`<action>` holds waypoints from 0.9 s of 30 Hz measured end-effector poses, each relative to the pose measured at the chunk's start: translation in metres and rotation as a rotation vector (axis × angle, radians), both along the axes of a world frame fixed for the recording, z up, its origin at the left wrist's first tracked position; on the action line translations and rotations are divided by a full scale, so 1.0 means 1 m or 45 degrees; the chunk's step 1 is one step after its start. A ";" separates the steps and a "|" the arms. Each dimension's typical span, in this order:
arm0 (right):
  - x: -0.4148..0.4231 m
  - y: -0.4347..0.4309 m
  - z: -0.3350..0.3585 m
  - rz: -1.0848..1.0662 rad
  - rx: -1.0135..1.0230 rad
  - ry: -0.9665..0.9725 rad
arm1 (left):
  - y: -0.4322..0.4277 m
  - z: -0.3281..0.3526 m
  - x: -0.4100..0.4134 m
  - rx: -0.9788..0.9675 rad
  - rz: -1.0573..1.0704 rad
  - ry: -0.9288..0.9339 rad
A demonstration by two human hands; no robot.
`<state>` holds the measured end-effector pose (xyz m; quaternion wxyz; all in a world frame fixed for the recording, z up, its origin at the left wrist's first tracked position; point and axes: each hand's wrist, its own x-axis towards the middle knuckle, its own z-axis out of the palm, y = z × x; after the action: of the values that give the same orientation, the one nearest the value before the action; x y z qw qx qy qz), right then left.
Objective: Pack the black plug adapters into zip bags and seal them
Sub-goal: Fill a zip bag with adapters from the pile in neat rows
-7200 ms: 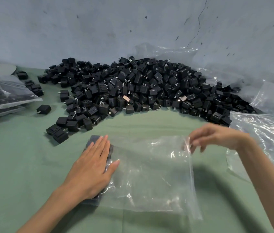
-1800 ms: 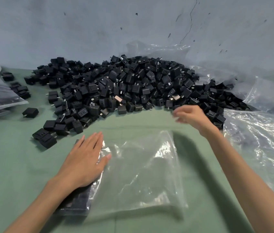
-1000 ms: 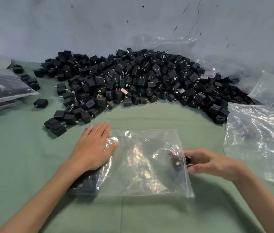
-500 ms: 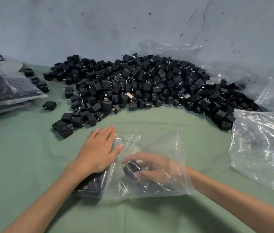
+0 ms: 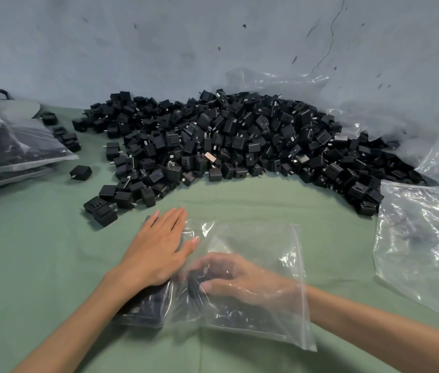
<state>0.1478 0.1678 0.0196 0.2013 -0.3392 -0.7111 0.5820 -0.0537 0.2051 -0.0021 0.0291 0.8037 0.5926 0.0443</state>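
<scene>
A clear zip bag [image 5: 261,246] lies flat on the green cloth in front of me, its open mouth to the right. My left hand [image 5: 156,254] presses flat on the bag's left end, over a row of black plug adapters [image 5: 145,305] inside. My right hand [image 5: 240,278] is inside the bag up to the wrist, its fingers curled round a black adapter [image 5: 197,278] next to that row. A big heap of loose black plug adapters [image 5: 234,146] lies beyond the bag, against the wall.
Filled zip bags [image 5: 6,149] are stacked at the far left. Empty clear bags [image 5: 422,238] lie at the right. Loose adapters [image 5: 100,211] sit just left of and beyond my left hand. A grey wall [image 5: 186,49] closes the back.
My right hand took an adapter from the heap, entered the bag's mouth and has pushed further left to the packed row. My left hand stays pressed on the bag.
</scene>
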 end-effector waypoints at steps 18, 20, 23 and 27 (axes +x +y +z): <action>0.003 0.009 -0.009 0.196 0.469 -0.052 | -0.002 0.003 0.000 -0.045 0.007 -0.019; 0.003 0.009 -0.008 0.221 0.492 -0.156 | -0.001 0.002 0.000 -0.037 0.003 -0.017; 0.001 0.009 -0.010 0.163 0.356 -0.122 | -0.001 0.003 0.000 -0.032 0.007 -0.021; -0.004 0.006 -0.016 0.079 0.262 -0.033 | -0.002 0.004 0.001 -0.022 0.003 -0.002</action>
<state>0.1435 0.1736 0.0041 0.2080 -0.3020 -0.7798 0.5074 -0.0529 0.2029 0.0015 0.0362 0.8027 0.5939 0.0398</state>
